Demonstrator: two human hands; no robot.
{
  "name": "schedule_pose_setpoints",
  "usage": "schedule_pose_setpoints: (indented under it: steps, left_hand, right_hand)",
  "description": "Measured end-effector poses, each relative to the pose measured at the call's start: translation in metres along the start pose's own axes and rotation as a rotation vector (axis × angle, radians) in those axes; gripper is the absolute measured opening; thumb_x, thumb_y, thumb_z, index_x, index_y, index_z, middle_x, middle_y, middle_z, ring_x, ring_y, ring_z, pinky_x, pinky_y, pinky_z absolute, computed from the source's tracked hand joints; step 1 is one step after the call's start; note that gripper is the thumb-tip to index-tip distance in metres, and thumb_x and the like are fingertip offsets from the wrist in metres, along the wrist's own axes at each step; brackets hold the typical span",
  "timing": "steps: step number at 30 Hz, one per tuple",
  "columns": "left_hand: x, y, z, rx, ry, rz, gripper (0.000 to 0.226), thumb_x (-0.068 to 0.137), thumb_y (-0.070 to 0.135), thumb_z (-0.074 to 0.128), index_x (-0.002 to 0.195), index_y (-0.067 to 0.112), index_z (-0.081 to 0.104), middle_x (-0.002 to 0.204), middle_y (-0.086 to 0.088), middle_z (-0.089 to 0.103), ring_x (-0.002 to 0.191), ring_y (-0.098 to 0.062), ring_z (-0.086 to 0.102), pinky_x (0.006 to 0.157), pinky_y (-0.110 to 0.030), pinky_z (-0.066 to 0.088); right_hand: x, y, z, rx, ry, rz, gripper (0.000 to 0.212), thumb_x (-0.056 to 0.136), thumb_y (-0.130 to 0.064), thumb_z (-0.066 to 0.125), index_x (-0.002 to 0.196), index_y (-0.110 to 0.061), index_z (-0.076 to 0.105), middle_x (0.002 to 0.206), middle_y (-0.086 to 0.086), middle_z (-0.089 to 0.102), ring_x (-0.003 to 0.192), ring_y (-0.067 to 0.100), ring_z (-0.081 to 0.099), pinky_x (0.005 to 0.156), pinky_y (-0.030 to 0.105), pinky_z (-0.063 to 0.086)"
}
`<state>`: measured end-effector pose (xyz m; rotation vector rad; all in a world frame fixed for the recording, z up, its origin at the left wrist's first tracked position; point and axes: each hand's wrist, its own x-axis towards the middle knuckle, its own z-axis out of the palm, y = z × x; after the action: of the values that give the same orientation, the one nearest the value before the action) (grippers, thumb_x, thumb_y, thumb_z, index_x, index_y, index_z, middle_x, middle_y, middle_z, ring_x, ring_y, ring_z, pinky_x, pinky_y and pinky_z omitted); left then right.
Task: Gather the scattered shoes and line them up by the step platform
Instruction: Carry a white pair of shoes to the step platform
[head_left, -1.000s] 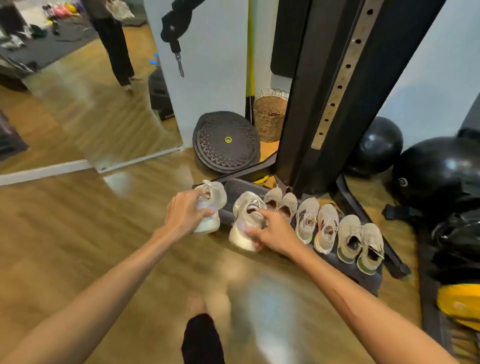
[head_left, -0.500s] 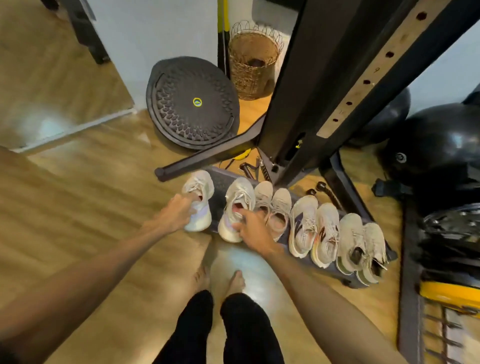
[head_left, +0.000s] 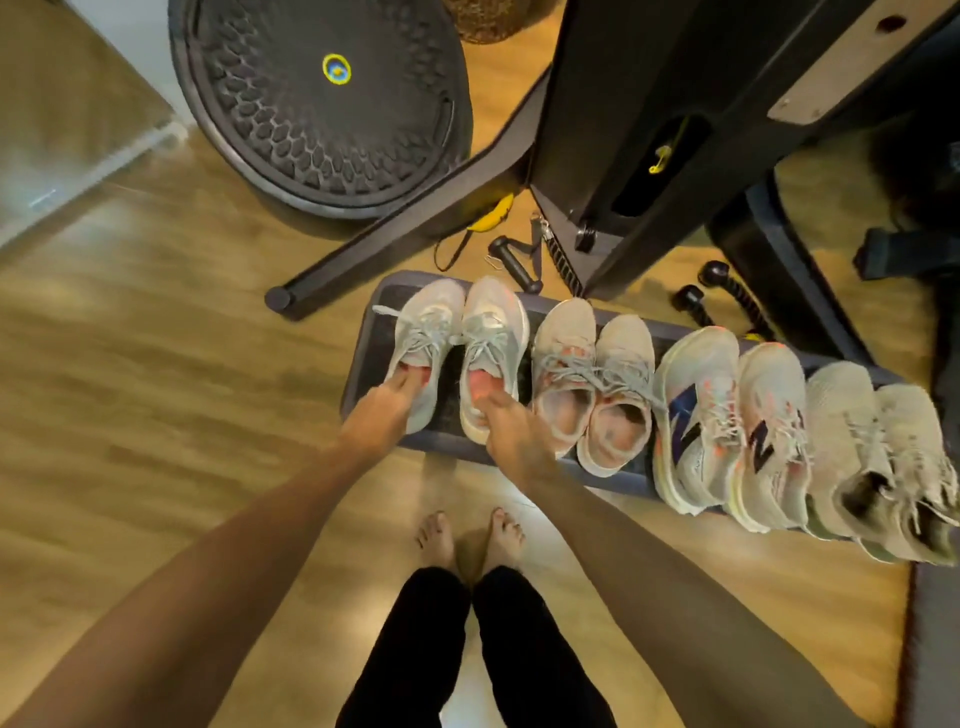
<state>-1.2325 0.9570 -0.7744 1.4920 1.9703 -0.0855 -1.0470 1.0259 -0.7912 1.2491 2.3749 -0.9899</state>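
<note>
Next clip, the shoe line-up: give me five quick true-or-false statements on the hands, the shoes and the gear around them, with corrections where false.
1. Eight shoes sit in a row on the step platform. True.
2. The left hand has its fingers in the heel opening of the leftmost shoe. True.
3. The right hand is resting on the floor. False: it holds the heel of the second shoe.
4. The shoes marked N are the pair at the far left of the row. False: they are third pair from the left.
5. The round balance disc lies on top of the platform. False: it stands behind it.
</note>
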Motion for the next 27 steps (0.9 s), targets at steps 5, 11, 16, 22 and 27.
schedule_pose_setpoints:
  steps: [5,11,16,22,27]
  left_hand:
    - [-0.011,-0.006,0.044,-0.121,-0.129,-0.055,0.054,0.082,-0.011,0.055,0.132,0.0,0.041,0.132,-0.02,0.046,0.116,-0.038,0.051,0.091,-0.038,0.04]
    - [-0.02,0.033,-0.039,-0.225,-0.059,-0.087,0.055,0.085,0.008,0.063,0.136,0.006,0.043,0.135,-0.013,0.049,0.118,-0.031,0.053,0.098,-0.042,0.043]
    - [-0.029,0.118,-0.203,-0.39,0.262,0.072,0.056,0.093,0.02,0.059,0.144,0.016,0.037,0.141,-0.007,0.047,0.127,-0.024,0.047,0.107,-0.036,0.037]
    - [-0.11,0.202,-0.383,-0.453,0.586,0.509,0.056,0.089,0.016,0.061,0.142,0.016,0.042,0.137,0.001,0.053,0.119,-0.012,0.055,0.098,-0.033,0.048]
    - [-0.194,0.237,-0.482,-0.399,0.553,0.725,0.068,0.085,0.024,0.071,0.144,0.024,0.037,0.138,0.012,0.052,0.127,0.003,0.045,0.102,-0.034,0.046]
  right_hand:
    - [0.005,0.025,0.017,0.163,-0.141,-0.009,0.04,0.085,0.007,0.053,0.124,0.003,0.059,0.127,0.022,0.056,0.111,0.031,0.054,0.094,0.029,0.04]
    - [-0.02,-0.008,-0.068,0.39,-0.166,-0.029,0.04,0.095,-0.01,0.051,0.135,-0.01,0.048,0.123,0.016,0.061,0.114,0.033,0.057,0.098,0.046,0.046]
    - [-0.059,-0.065,-0.233,0.528,0.144,-0.199,0.044,0.1,-0.023,0.05,0.144,-0.02,0.045,0.147,0.002,0.046,0.134,0.015,0.042,0.105,0.019,0.032]
    - [-0.154,-0.128,-0.41,0.509,0.501,-0.399,0.059,0.093,-0.049,0.054,0.147,-0.042,0.032,0.149,-0.019,0.041,0.131,0.0,0.044,0.104,0.024,0.04]
    - [-0.246,-0.165,-0.488,0.268,0.649,-0.452,0.075,0.088,-0.064,0.054,0.15,-0.048,0.014,0.154,-0.029,0.022,0.138,-0.012,0.023,0.108,0.022,0.033]
